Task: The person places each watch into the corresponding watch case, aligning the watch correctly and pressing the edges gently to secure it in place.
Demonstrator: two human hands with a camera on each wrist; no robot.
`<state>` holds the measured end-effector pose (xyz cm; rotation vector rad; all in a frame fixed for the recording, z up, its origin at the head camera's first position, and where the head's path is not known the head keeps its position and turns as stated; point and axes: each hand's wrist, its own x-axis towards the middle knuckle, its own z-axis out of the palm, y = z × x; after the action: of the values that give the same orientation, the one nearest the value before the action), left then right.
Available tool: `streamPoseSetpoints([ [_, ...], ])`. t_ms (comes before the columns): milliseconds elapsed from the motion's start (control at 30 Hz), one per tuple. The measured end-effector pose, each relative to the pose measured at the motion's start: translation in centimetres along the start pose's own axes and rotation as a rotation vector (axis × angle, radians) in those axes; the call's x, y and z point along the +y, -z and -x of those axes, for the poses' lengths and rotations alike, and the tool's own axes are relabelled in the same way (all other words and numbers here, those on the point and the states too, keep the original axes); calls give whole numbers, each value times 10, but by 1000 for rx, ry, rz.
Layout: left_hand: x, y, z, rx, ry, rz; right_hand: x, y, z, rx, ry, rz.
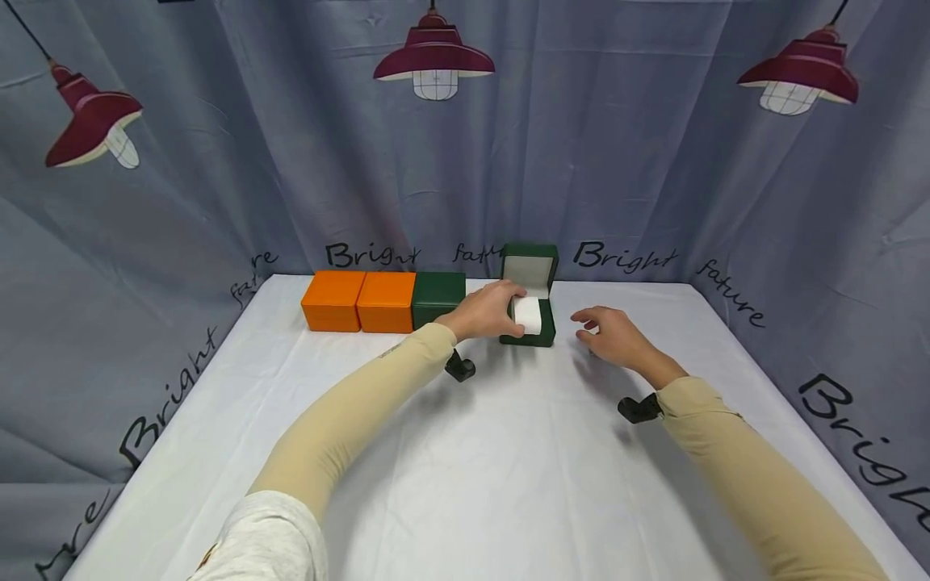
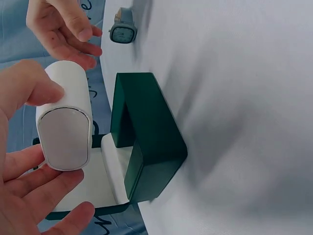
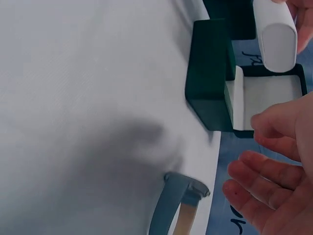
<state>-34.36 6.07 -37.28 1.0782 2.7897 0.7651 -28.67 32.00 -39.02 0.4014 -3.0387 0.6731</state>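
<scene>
My left hand (image 1: 483, 312) pinches a white watch cushion (image 2: 68, 90) between thumb and fingers, above a green watch box (image 1: 539, 336). That box stands with its lid (image 1: 529, 270) raised, showing a pale lining. My right hand (image 1: 613, 337) hovers to the right of the box, fingers loosely bent, with nothing in it. On the table near the right hand lies a wristwatch (image 3: 182, 200) with a blue-grey strap, its squarish dial (image 2: 123, 34) showing in the left wrist view. In the head view the right hand hides the watch.
Left of the open box, two orange boxes (image 1: 330, 301) and a closed green box (image 1: 439, 295) stand side by side in a row. A white cloth covers the table (image 1: 508, 484). Behind it hangs a grey-blue curtain (image 1: 581, 161) with printed lamps.
</scene>
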Motion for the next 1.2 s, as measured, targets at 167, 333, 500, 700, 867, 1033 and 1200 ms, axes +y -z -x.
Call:
streamPoseSetpoints([
  [167, 2, 0, 6, -6, -2, 9, 6, 3, 7, -11, 0, 19],
  [333, 5, -1, 10, -16, 0, 19, 14, 3, 12, -21, -22, 45],
  [500, 7, -1, 11, -9, -5, -1, 21, 3, 13, -37, -10, 114],
  [700, 8, -1, 13, -3, -16, -2, 26, 2, 14, -76, -31, 161],
  [867, 10, -2, 14, -7, -6, 1, 29, -1, 12, -94, -65, 147],
  [1033, 12, -1, 14, -14, -16, 4, 30, -5, 8, -110, -90, 135],
  [1200, 12, -1, 14, -18, -14, 13, 32, -8, 6, -124, -112, 140],
])
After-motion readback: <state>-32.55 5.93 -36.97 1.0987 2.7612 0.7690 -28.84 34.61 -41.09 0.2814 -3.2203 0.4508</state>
